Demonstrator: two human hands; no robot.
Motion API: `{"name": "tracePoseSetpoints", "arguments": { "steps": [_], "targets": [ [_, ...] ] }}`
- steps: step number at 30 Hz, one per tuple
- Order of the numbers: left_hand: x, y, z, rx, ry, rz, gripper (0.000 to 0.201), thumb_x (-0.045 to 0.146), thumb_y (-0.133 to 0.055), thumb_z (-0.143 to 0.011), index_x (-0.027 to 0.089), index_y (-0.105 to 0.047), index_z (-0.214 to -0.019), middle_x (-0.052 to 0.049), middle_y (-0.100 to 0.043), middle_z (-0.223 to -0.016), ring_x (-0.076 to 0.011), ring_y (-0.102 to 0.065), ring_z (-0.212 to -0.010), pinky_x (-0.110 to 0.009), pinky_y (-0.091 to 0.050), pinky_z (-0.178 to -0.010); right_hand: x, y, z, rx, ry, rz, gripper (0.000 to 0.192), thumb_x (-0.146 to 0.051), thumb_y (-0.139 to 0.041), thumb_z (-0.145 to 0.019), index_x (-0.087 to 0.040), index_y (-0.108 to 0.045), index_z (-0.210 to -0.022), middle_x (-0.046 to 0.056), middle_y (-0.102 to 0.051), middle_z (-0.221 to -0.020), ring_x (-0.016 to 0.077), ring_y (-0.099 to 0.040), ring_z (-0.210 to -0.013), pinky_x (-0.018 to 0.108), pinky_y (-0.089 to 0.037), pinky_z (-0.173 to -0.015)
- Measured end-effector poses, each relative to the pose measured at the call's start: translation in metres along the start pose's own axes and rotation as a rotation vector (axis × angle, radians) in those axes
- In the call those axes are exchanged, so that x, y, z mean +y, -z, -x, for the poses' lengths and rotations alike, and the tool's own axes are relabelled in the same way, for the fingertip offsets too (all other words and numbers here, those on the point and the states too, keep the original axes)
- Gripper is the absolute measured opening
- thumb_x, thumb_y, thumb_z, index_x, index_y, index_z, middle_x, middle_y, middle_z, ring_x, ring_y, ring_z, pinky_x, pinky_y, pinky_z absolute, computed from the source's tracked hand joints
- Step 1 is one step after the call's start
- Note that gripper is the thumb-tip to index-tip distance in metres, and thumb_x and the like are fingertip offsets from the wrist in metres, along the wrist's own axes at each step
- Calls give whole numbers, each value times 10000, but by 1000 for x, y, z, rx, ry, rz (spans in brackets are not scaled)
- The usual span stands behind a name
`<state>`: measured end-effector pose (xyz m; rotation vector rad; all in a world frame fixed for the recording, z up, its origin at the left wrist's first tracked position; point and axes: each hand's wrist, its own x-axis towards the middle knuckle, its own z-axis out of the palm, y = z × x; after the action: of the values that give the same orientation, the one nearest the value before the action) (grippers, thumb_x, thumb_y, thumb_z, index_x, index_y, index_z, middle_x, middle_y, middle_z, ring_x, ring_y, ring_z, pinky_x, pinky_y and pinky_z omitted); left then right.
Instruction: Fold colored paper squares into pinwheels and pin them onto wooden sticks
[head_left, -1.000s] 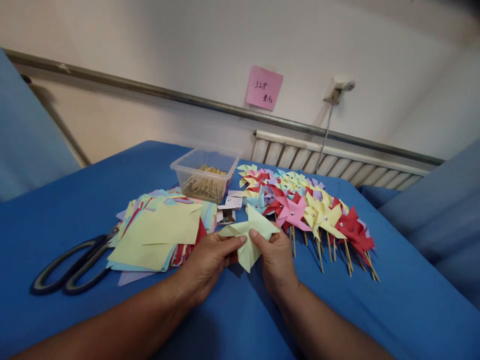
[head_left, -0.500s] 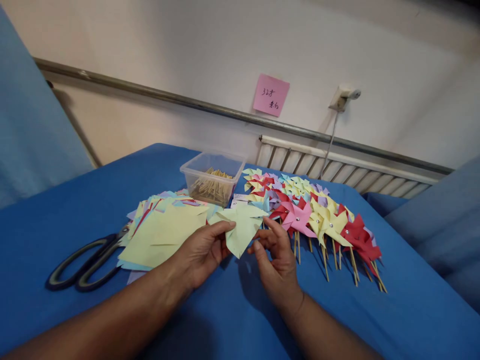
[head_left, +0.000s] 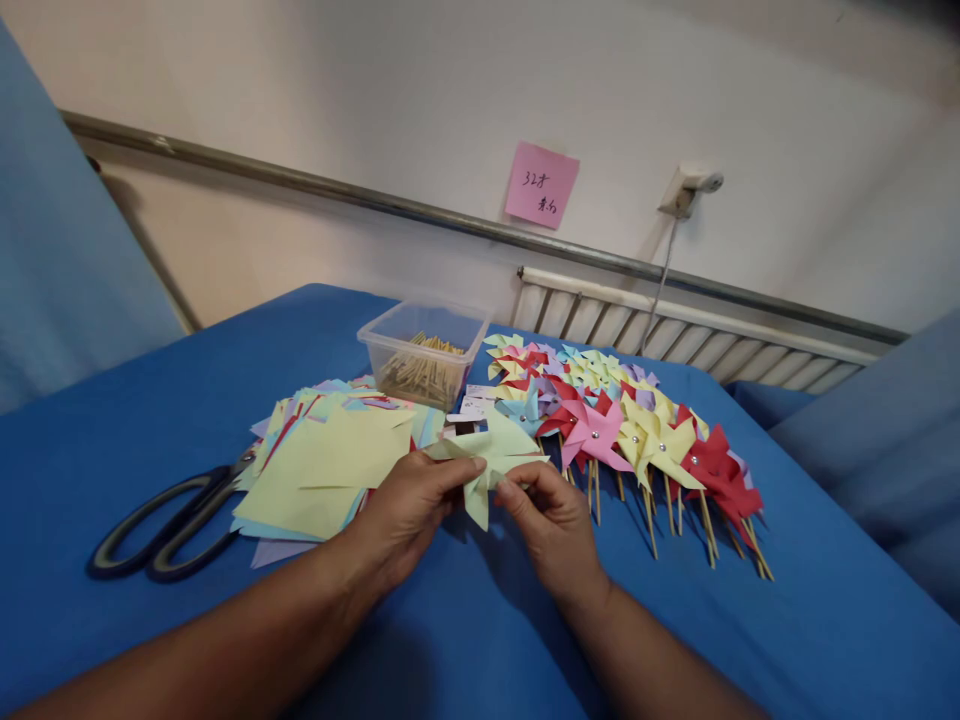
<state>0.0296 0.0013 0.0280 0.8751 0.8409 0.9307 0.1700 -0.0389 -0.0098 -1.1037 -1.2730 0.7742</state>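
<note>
At centre, the left hand (head_left: 409, 510) pinches a pale-green folded-paper pinwheel (head_left: 504, 440). The right hand (head_left: 556, 530), earlier apart, now pinches it.

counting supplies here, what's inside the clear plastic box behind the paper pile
The clear plastic box holds a heap of thin tan sticks, visible over the rim and through the wall. The outer sticks cover the middle, so anything buried there can't be seen.

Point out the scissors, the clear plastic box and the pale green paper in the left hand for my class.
Scissors (head_left: 210, 492), head view: on the handles, near where they meet.
Clear plastic box (head_left: 378, 353), head view: on its front wall.
Pale green paper (head_left: 502, 446), head view: near its middle.
</note>
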Motion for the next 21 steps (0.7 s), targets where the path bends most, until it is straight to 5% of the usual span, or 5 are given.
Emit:
{"name": "tracePoseSetpoints", "arguments": {
  "steps": [7,21],
  "targets": [
    [-6,0,-1,0,-5,-99,226,245,-715,-693,166,-726,-905,-39,-720,-795,-169,-635,-735,-275,-465,-730,3,-2,-4,23,-137,-193,185,-325,-673,-763,-185,-591,-675,1,-571,-755,120,-505,-629,236,-395,-557],
    [-10,1,-2,-3,21,-106,291,260,-734,-702,173,-731,-979,-44,-740,-807,-148,-626,-706,-230,-460,-665,9,-5,-4,81,-173,-184,191,-293,-676,-750,-171,-560,-659,-21,-561,-656,105,-486,-582,241,-404,-579]
  ]
}}
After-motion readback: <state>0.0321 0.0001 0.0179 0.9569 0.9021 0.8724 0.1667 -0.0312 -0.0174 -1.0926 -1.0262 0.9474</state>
